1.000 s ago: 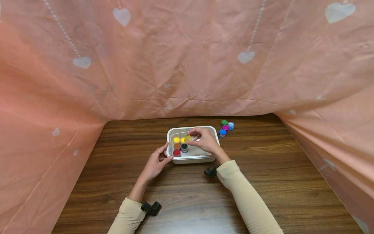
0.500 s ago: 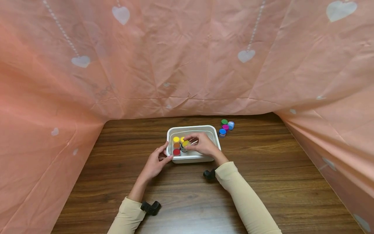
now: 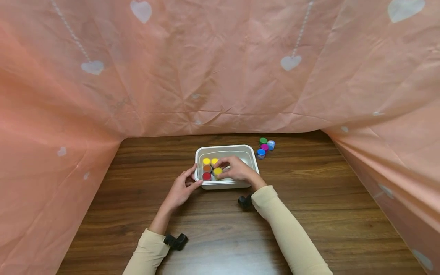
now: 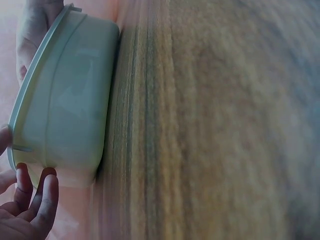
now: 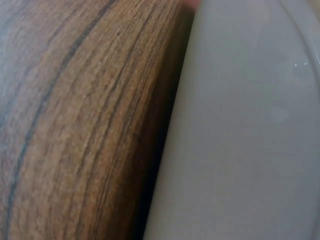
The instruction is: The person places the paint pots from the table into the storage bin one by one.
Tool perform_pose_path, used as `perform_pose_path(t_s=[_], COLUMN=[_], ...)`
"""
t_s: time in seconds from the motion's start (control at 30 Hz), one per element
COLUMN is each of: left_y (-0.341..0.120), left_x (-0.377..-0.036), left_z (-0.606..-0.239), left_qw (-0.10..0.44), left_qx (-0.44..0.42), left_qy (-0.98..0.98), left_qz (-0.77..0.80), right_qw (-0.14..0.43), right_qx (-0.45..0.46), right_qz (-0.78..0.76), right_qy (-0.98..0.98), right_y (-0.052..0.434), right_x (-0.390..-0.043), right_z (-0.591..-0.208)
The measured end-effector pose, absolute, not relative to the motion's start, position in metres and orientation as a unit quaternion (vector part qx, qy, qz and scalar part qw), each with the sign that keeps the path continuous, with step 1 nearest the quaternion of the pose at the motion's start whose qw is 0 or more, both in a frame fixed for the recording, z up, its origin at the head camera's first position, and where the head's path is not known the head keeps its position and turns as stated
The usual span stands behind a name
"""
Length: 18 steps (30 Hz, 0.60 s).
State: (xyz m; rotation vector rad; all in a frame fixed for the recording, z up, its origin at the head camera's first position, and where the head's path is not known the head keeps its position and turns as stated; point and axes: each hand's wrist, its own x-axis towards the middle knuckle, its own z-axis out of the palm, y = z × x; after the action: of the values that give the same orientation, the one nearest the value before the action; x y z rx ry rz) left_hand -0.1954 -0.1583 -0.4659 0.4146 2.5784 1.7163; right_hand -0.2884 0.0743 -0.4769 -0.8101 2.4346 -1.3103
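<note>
In the head view a white plastic tub (image 3: 227,185) stands on the table. My left hand (image 3: 180,190) holds its left front corner, thumb near the front rim, fingers against the side. In the left wrist view the left fingertips (image 4: 49,172) touch the tub's outer wall. My right hand (image 3: 235,169) reaches into the tub and pinches a small yellow-lidded paint pot (image 3: 217,172). Beside it sit a red pot (image 3: 206,176), an orange-brown pot (image 3: 206,168) and two yellow pots, one at the back left (image 3: 206,161). A dark pot is mostly hidden by the held one.
Behind the tub's right corner stand a green pot (image 3: 263,141), a magenta pot (image 3: 264,147) and two blue ones, the nearer pot (image 3: 261,154) close to the tub. A pink curtain (image 3: 220,76) with hearts encloses the wooden table (image 3: 213,229) at back and sides.
My right hand has moved the yellow-lidded pot toward the front and lower in the tub, over where the black pot showed. My left hand keeps its place at the corner.
</note>
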Motion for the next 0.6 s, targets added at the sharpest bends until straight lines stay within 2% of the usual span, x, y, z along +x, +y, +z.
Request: perform_pose_path(t_s=[0.33, 0.6], left_y=[-0.1575, -0.1574], left_x=[-0.1967, -0.1956], left_z=[-0.4662, -0.4674], left_qw=[0.003, -0.012], left_qx=[0.139, 0.142], left_qy=[0.819, 0.82], left_qz=[0.557, 0.555], right_qw=[0.123, 0.149], right_qx=[-0.31, -0.314], right_qz=[-0.408, -0.398], right_qy=[0.85, 0.849], right_y=[0.0738, 0.0707], right_x=[-0.2921, -0.2936], right_z=[-0.4757, -0.4766])
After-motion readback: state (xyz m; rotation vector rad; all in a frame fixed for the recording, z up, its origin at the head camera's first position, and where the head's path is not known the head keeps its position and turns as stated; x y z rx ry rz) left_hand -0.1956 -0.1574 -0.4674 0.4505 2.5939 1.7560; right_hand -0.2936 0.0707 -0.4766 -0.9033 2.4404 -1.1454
